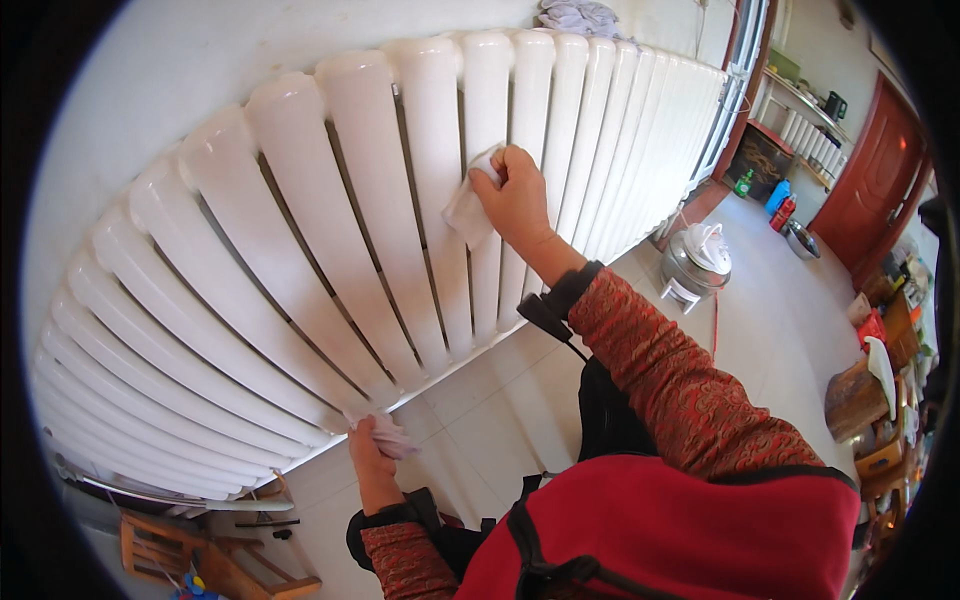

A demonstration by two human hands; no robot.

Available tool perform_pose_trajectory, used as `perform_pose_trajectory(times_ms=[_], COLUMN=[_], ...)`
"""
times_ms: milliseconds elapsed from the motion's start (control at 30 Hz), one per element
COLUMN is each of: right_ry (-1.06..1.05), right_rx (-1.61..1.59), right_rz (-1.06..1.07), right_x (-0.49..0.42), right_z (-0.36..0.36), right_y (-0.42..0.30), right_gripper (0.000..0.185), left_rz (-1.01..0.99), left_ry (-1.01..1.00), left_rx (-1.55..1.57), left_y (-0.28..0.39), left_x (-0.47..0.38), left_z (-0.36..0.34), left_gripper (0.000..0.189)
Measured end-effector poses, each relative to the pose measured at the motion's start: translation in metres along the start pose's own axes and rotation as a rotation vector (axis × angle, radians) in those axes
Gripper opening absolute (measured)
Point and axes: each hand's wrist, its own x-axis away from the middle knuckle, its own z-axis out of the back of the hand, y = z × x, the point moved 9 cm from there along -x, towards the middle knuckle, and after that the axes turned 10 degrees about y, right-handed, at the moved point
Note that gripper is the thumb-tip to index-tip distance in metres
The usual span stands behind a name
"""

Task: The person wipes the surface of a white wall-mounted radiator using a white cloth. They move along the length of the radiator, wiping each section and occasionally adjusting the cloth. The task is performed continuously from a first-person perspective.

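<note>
A long white column radiator (369,165) runs along the wall before me. My right hand (517,196) grips a whitish cloth (469,214), which lies against the front of the columns near the middle. Lower down, my left hand (373,459) holds a pale pinkish cloth (390,436) at the radiator's bottom edge. Part of each cloth is hidden by the fingers. Another crumpled greyish cloth (577,18) rests on top of the radiator, beyond my right hand.
A wooden chair (217,562) lies at the lower left. To the right, a steel pot (696,259) with white items on it stands on the tiled floor. Bottles (780,196) and a metal basin (802,241) are near the red door (870,176). Cluttered furniture lines the far right.
</note>
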Motion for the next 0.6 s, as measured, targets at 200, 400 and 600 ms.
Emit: perform_pose_trajectory(times_ms=[200, 400, 600], right_ry=[-0.045, -0.165, -0.304], right_rx=[0.074, 0.143, 0.249], right_rz=[-0.097, -0.306, -0.385], right_x=[0.049, 0.110, 0.166], right_z=[-0.004, -0.013, -0.019], right_y=[0.039, 0.087, 0.133], right_gripper=[0.037, 0.037, 0.039], left_rz=[-0.014, 0.002, -0.048], left_ry=[-0.011, -0.062, 0.029], left_rx=[-0.007, -0.012, -0.042], left_y=[0.005, 0.005, 0.012], left_x=[0.015, 0.022, 0.031], left_z=[-0.007, -0.010, -0.009], left_gripper=[0.040, 0.036, 0.033])
